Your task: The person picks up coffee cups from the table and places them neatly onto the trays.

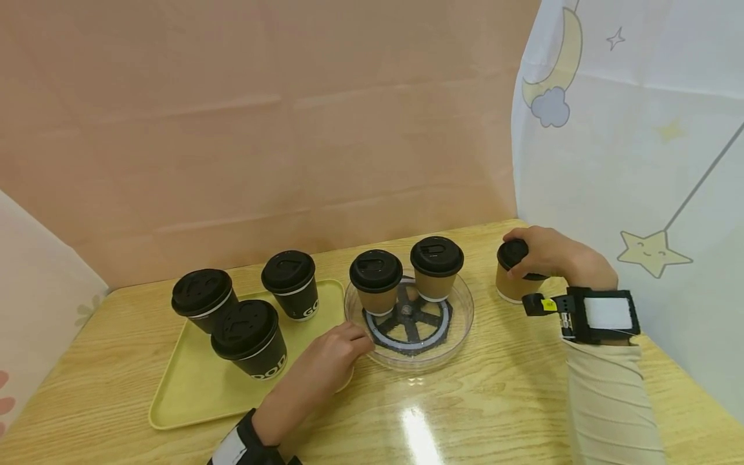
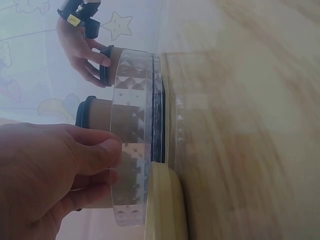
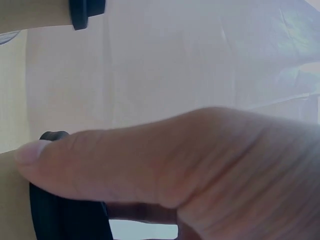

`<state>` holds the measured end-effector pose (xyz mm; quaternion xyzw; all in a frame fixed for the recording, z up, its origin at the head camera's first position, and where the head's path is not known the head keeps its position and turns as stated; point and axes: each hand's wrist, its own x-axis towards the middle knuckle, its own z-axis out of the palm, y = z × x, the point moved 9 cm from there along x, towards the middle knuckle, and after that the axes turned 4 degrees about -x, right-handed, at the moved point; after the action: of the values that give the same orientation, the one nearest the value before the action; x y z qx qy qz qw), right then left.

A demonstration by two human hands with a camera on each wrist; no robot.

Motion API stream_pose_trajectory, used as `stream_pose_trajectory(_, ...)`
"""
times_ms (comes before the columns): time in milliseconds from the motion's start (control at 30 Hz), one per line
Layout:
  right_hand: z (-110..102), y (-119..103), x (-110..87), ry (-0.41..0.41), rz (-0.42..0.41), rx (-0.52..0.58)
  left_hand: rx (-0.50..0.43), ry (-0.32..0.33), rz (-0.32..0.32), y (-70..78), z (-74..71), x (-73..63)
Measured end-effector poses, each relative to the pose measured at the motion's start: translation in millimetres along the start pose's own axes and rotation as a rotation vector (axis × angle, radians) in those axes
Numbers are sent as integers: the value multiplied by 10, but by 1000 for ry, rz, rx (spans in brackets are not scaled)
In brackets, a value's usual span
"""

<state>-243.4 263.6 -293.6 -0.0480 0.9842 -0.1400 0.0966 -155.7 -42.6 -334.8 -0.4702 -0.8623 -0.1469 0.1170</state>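
Note:
A clear round tray (image 1: pixel 401 363) with a dark spoked base in it stands mid-table. Two brown paper cups with black lids, one at the left (image 1: pixel 376 300) and one at the back (image 1: pixel 434 286), are upright inside it. My left hand (image 1: pixel 332 354) pinches the tray's near-left rim between thumb and fingers; the left wrist view shows the thumb (image 2: pixel 107 151) against the clear wall. To the right of the tray, my right hand (image 1: pixel 549 254) grips another brown paper cup (image 1: pixel 507 286) around its black lid, from above. That cup appears upright on the table.
A yellow tray (image 1: pixel 197 387) lies at the left, partly under my left forearm. On it are three black paper cups with black lids: one at the left (image 1: pixel 215 313), one in front (image 1: pixel 261 358), one near the back (image 1: pixel 296 300). Curtains (image 1: pixel 290 129) enclose the table.

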Motion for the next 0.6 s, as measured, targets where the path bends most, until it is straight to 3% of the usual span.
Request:
stream_pose_trajectory(233,-214,-147,-131,82,-18,-45,18,36,7,1,-24,-7)
stream_pose_trajectory(600,-560,-529,-541,229,-70,-78,13,31,1,12,-26,7)
